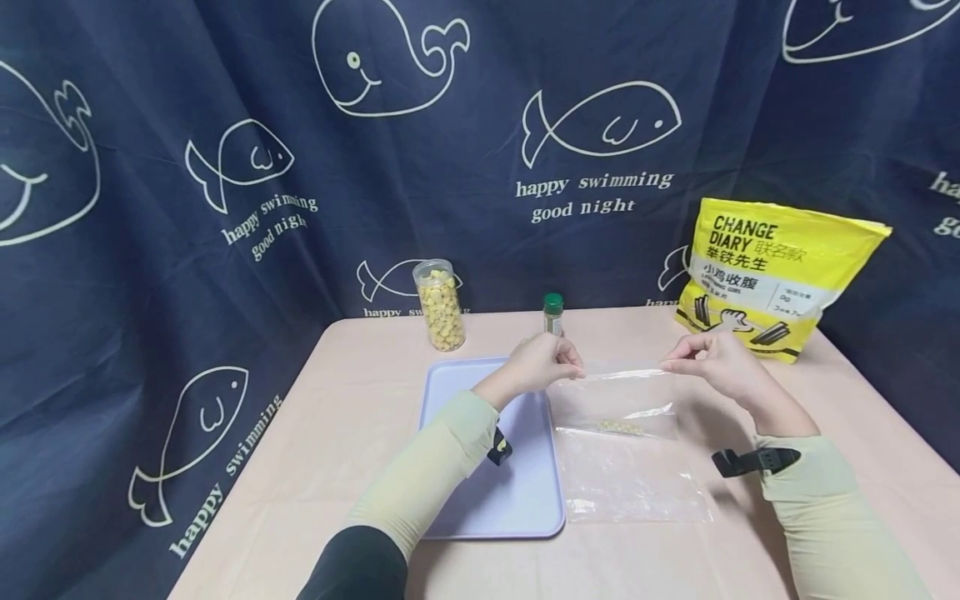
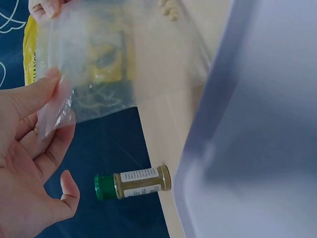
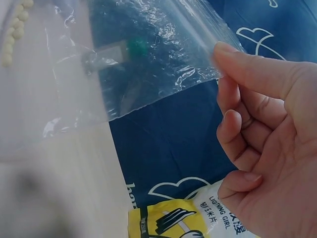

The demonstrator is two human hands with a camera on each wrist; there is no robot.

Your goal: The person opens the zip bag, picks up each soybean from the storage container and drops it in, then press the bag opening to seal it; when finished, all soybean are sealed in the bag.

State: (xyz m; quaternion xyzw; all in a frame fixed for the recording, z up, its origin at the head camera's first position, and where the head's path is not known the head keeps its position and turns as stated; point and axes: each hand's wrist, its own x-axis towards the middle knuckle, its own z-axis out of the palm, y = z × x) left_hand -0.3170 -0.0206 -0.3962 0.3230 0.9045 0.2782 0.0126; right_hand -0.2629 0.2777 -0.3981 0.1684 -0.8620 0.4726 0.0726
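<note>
A clear zip bag (image 1: pixel 615 392) is stretched upright between both hands by its top edge. My left hand (image 1: pixel 542 362) pinches the top left corner between thumb and fingers; in its wrist view, the thumb (image 2: pixel 37 94) presses on the film. With thumb and index finger, my right hand (image 1: pixel 712 360) grips the opposite corner. Small pale yellow pieces (image 1: pixel 619 427) lie in a row at the bottom of the bag, also visible in the right wrist view (image 3: pixel 16 30). Another clear plastic bag (image 1: pixel 633 487) lies flat on the table in front of it.
A lavender tray (image 1: pixel 495 500) lies to the left, under my left forearm. Behind it stand a clear jar of yellow pieces (image 1: pixel 442 308) and a green-capped spice bottle (image 1: pixel 552 312). A yellow snack pouch (image 1: pixel 772 275) stands at the back right, before a dark blue curtain (image 1: pixel 480 183).
</note>
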